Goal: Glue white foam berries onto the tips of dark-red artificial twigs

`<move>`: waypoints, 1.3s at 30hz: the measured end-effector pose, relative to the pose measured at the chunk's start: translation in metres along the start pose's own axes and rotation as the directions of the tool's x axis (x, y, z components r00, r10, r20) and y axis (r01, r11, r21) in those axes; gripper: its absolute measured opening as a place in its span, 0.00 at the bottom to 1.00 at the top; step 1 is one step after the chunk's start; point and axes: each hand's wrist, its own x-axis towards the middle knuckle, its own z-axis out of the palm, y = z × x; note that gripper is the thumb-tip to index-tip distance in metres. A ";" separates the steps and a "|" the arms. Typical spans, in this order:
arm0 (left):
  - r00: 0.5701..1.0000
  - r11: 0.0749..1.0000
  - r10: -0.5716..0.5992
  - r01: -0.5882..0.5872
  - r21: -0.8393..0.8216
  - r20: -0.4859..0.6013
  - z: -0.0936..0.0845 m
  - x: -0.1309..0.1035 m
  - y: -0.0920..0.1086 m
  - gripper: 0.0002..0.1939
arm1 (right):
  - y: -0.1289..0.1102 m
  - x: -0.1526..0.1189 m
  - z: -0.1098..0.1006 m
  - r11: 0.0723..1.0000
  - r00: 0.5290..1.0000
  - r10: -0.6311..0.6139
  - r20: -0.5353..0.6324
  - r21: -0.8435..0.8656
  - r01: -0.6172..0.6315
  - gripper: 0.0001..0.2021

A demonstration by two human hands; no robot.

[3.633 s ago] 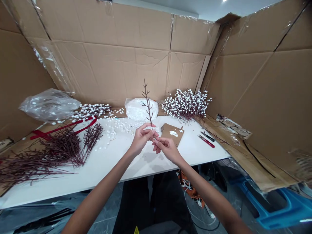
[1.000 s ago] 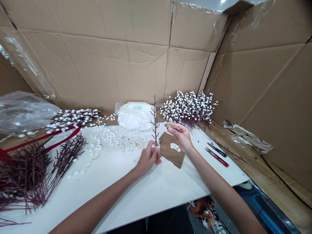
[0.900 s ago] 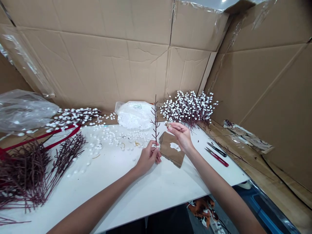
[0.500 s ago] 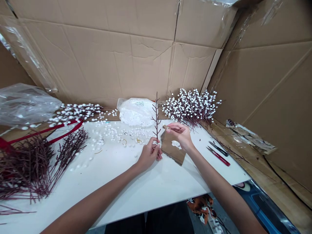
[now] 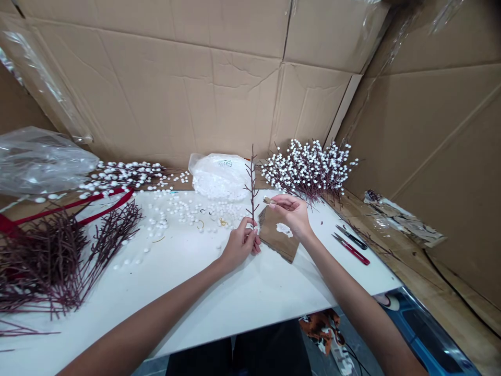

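Observation:
My left hand (image 5: pixel 240 244) pinches the lower end of a bare dark-brown twig (image 5: pixel 252 183), which stands upright above the table. In my right hand (image 5: pixel 293 213) is a small brown strip (image 5: pixel 269 200), perhaps cardboard, with a pale tip, pointing left toward the twig and apart from it. Below that hand lies a piece of brown cardboard (image 5: pixel 279 247) with a white glue-like patch (image 5: pixel 284 229) on it. Many loose white berry-like beads (image 5: pixel 188 214) are scattered left of my hands.
A bag of white beads (image 5: pixel 221 177) lies at the back. Beaded twigs (image 5: pixel 309 169) are heaped back right, bare twigs (image 5: pixel 50 250) at left with a red ribbon (image 5: pixel 107 206). Black snips (image 5: pixel 352 238) and red snips (image 5: pixel 354 250) lie at right. Cardboard walls (image 5: pixel 176 89) surround the white table (image 5: pixel 188 313).
My right hand has shifted slightly to the right, drawing the brown strip a little away from the twig. My left hand holds the twig nearly as before. The view has shifted slightly.

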 end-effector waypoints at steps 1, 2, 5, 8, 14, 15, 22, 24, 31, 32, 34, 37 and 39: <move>1.000 1.000 0.003 -0.003 -0.003 0.001 0.000 0.000 -0.001 0.08 | 0.000 0.000 0.000 1.000 1.000 -0.005 -0.006 0.003 0.005 0.13; 1.000 1.000 0.005 -0.005 -0.006 0.002 0.000 0.000 -0.002 0.08 | -0.001 0.000 0.000 1.000 1.000 -0.010 -0.012 0.007 0.010 0.13; 1.000 1.000 0.006 -0.006 -0.015 0.001 0.000 0.000 -0.001 0.09 | -0.003 -0.002 0.000 0.999 0.999 -0.027 -0.021 0.021 0.028 0.13; 1.000 1.000 -0.003 0.003 -0.018 0.001 0.000 0.000 0.000 0.11 | -0.004 -0.003 0.002 0.998 0.998 -0.056 -0.032 0.032 0.057 0.13; 1.000 1.000 -0.005 0.005 -0.016 0.000 0.000 -0.001 0.002 0.12 | -0.006 -0.006 0.004 0.982 0.981 -0.187 -0.058 -0.005 0.187 0.11; 1.000 1.000 -0.004 0.004 -0.010 0.004 0.000 -0.001 0.002 0.12 | -0.007 -0.007 0.005 0.981 0.980 -0.194 -0.049 -0.005 0.194 0.10; 1.000 1.000 0.008 -0.008 0.028 0.017 0.000 -0.001 0.002 0.11 | -0.006 -0.011 0.007 0.972 0.972 -0.233 -0.031 -0.049 0.232 0.08; 1.000 0.999 0.013 -0.013 0.033 0.017 0.000 0.000 0.001 0.11 | -0.004 -0.011 0.007 0.965 0.966 -0.257 -0.027 -0.064 0.255 0.08; 1.000 0.999 0.008 -0.008 0.031 0.019 0.000 0.001 -0.001 0.10 | 0.002 -0.010 0.005 0.947 0.965 -0.261 0.034 -0.182 0.263 0.09; 1.000 0.999 0.007 -0.008 0.031 0.016 0.000 0.001 -0.001 0.10 | 0.003 -0.009 0.005 0.947 0.964 -0.266 0.030 -0.181 0.267 0.09; 1.000 0.999 0.012 -0.013 0.030 0.014 0.000 0.001 -0.001 0.11 | 0.003 -0.009 0.005 0.944 0.958 -0.285 0.011 -0.171 0.283 0.08; 1.000 0.999 0.022 -0.022 0.028 0.014 0.000 0.001 -0.002 0.12 | 0.001 -0.010 0.005 0.933 0.946 -0.324 -0.013 -0.171 0.317 0.08; 1.000 0.999 0.025 -0.025 0.031 0.011 0.000 0.001 -0.002 0.12 | 0.000 -0.010 0.005 0.923 0.936 -0.351 -0.024 -0.178 0.342 0.08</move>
